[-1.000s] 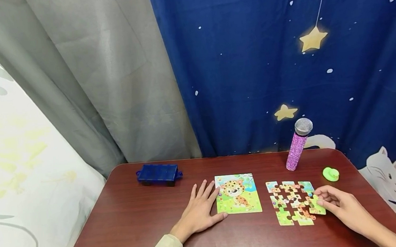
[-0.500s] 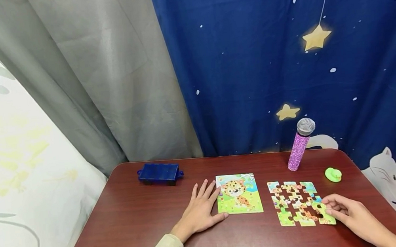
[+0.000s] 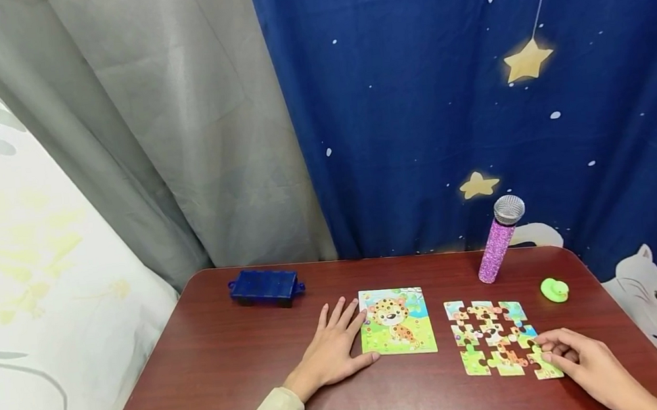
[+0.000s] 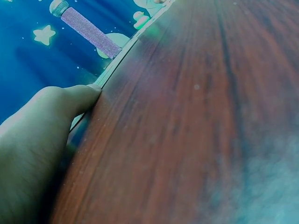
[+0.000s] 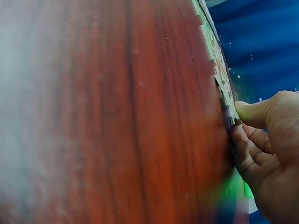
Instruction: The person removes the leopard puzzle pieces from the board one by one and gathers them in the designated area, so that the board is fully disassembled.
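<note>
My right hand pinches a green corner jigsaw piece between thumb and fingers at the puzzle's lower right. In the right wrist view the piece looks tilted, one edge off the table. Beside it lie the other jigsaw pieces, set out in a loose square with gaps between them. My left hand lies flat with fingers spread, its fingertips and thumb at the left edge of a leopard picture card. In the left wrist view the left thumb meets the card's edge.
A purple glitter microphone stands behind the puzzle. To its right sits a green toy duck. A blue toy wagon is at the back left of the brown table. Curtains hang just behind the table's far edge.
My right hand has moved right and toward the near side, drawing the green corner piece away from the neighbouring pieces. The left hand has stayed in place.
</note>
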Tool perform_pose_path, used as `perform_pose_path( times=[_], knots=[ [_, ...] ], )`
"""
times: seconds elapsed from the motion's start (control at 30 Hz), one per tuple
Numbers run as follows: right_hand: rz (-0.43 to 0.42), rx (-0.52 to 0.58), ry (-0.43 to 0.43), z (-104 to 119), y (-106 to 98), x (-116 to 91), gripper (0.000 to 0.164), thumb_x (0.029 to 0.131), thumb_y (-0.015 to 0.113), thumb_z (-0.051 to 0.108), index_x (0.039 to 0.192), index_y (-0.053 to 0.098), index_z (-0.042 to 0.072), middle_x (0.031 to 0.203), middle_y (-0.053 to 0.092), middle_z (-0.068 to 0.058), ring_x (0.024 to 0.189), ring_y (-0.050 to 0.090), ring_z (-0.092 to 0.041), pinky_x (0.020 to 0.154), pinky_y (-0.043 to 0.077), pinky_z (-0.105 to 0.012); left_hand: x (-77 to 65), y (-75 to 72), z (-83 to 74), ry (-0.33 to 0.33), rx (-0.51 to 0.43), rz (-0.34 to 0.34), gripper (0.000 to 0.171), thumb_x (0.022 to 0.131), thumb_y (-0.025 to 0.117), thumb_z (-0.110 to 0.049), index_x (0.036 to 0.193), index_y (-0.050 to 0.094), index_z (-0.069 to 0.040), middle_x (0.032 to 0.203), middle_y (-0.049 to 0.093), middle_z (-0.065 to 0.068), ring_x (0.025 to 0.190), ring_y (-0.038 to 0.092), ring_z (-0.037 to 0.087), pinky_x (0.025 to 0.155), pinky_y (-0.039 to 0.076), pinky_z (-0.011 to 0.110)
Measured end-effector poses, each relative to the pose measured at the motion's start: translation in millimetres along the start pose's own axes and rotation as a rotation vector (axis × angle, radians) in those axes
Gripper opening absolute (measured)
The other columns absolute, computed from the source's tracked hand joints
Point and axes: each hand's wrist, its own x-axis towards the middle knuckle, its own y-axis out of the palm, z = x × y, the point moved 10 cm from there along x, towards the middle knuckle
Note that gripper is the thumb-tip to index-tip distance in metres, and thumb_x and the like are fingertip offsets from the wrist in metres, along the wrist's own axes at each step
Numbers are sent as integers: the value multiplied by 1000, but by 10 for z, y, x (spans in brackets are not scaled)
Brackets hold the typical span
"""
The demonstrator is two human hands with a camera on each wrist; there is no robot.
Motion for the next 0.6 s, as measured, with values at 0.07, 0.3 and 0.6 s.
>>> perform_pose_path(
  times=[0.07, 0.3, 0.6],
  knots=[
    [-13, -8, 3, 1, 3, -4, 25, 92, 84, -3, 114, 78, 8, 87, 62, 12, 69, 51, -1, 61, 48, -23, -4, 0, -1, -2, -1, 3, 94, 103, 48, -81, 172, 42, -18, 181, 30, 10, 170, 16, 37, 132, 10, 70],
    [3, -45, 24, 7, 40, 12, 25, 94, 83, -2, 115, 79, 10, 89, 62, 10, 69, 47, -2, 61, 43, -23, -4, -4, -2, -3, 7, 4, 94, 103, 48, -81, 172, 41, -18, 181, 30, 10, 170, 16, 37, 132, 10, 70],
    [6, -53, -14, 22, 71, 1, 27, 91, 83, -6, 112, 79, 10, 87, 57, 12, 73, 46, -1, 62, 42, -22, -8, -8, -9, -3, 10, 4, 94, 103, 48, -81, 172, 41, -18, 180, 31, 10, 169, 18, 38, 131, 12, 70]
  ],
)
